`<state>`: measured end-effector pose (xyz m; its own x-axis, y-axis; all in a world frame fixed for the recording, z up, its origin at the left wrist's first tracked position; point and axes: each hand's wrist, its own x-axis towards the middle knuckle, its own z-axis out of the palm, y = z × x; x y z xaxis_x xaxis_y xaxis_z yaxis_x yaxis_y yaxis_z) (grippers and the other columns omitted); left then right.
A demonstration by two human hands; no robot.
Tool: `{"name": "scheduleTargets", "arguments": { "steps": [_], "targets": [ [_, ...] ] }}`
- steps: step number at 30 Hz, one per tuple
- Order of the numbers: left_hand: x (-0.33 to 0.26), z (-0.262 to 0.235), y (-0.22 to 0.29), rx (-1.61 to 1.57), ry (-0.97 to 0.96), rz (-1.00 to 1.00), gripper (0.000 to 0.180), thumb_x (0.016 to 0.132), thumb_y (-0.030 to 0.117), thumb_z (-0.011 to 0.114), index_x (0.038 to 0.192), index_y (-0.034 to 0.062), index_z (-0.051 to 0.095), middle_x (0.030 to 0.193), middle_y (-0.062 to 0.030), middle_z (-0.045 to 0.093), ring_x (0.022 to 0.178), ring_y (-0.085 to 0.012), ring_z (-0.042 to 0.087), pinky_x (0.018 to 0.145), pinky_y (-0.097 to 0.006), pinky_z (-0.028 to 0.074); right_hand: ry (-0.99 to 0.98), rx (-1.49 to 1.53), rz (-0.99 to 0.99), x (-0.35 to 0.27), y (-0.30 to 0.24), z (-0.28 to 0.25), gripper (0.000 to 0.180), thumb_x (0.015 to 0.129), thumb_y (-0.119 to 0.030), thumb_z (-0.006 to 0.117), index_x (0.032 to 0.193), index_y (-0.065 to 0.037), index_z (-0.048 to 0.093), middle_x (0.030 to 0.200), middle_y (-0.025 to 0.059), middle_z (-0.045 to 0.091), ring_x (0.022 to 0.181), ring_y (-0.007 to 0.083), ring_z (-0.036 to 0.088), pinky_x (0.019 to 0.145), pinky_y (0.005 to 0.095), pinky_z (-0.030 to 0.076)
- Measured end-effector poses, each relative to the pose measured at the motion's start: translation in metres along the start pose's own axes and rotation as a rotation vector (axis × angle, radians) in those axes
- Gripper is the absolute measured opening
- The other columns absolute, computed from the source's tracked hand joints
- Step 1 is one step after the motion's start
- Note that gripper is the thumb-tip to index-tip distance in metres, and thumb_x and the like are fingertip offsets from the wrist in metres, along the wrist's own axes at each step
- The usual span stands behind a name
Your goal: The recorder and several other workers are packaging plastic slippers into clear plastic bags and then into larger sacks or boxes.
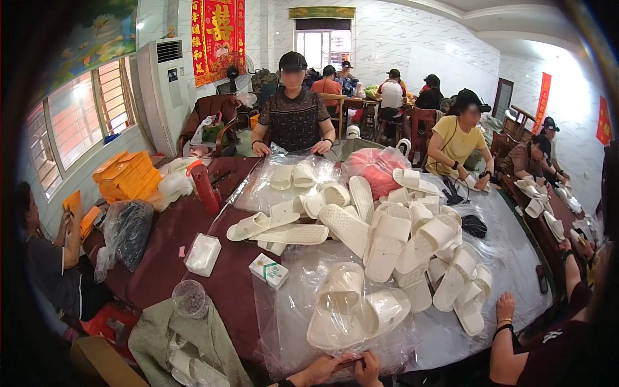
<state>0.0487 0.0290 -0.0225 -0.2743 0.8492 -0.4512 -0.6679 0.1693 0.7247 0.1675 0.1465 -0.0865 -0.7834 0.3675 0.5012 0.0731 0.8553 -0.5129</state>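
Note:
At the near edge of the table, a pair of cream slippers point(342, 290) lies inside a clear plastic bag point(277, 316), soles down. My left hand point(324, 368) is closed, pinching the bag's near edge. Right beside it, my right hand point(367, 369) is also closed on that edge, its fingertips close to the left ones. Beyond the bag rises a loose heap of similar slippers point(390, 235), some upside down or on their sides. Stacked clear bags point(412, 335) lie beneath and around the packed pair.
Left of the bag are a small white-and-green box point(269, 271), a tissue pack point(203, 254), a clear tub point(189, 298) and a red thermos point(205, 188). A co-worker's hand point(505, 309) rests at the right edge. Across the table, another person point(293, 116) handles plastic bags.

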Motion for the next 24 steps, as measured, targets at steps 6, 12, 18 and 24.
{"name": "scheduleTargets", "arguments": {
  "steps": [6, 12, 18, 24],
  "targets": [
    [-0.015, 0.011, 0.018, 0.06, 0.079, 0.007, 0.03, 0.093, 0.021, 0.048, 0.112, 0.0, 0.058, 0.112, -0.0077, 0.06, 0.103, -0.0189, 0.056, 0.088, -0.03, 0.045, 0.285, 0.161, 0.246, 0.027, -0.03, -0.006, 0.018, 0.079, 0.0, 0.046, 0.096, 0.004, 0.053, 0.088, 0.0212, 0.054, 0.078, 0.0398, 0.05, 0.069, 0.0428, 0.042],
    [-0.025, 0.003, 0.021, 0.16, 0.128, 0.264, 0.021, 0.089, 0.01, 0.049, 0.101, 0.0016, 0.064, 0.094, -0.0057, 0.065, 0.082, -0.012, 0.059, 0.071, -0.026, 0.048, 0.278, 0.094, 0.121, 0.033, -0.029, -0.006, 0.018, 0.083, -0.004, 0.048, 0.097, 0.005, 0.054, 0.082, 0.0229, 0.055, 0.069, 0.0407, 0.05, 0.062, 0.0433, 0.043],
    [-0.041, 0.022, 0.043, 0.196, 0.431, 0.509, 0.018, 0.085, 0.013, 0.054, 0.085, 0.0014, 0.068, 0.069, -0.0003, 0.062, 0.064, -0.0088, 0.055, 0.058, -0.024, 0.044, 0.012, 0.141, 0.496, 0.044, -0.047, -0.021, 0.023, 0.086, -0.014, 0.052, 0.101, 0.004, 0.053, 0.079, 0.026, 0.056, 0.071, 0.0433, 0.052, 0.061, 0.0462, 0.042],
    [-0.026, 0.003, 0.028, 0.234, 0.595, 0.599, 0.022, 0.083, 0.019, 0.057, 0.067, 0.0036, 0.06, 0.056, 0.0044, 0.048, 0.051, -0.0077, 0.041, 0.045, -0.026, 0.031, -0.033, 0.119, 0.444, 0.061, -0.061, -0.046, 0.027, 0.086, -0.018, 0.052, 0.106, 0.001, 0.053, 0.079, 0.027, 0.057, 0.072, 0.0447, 0.052, 0.064, 0.0476, 0.043]
  ]
}}
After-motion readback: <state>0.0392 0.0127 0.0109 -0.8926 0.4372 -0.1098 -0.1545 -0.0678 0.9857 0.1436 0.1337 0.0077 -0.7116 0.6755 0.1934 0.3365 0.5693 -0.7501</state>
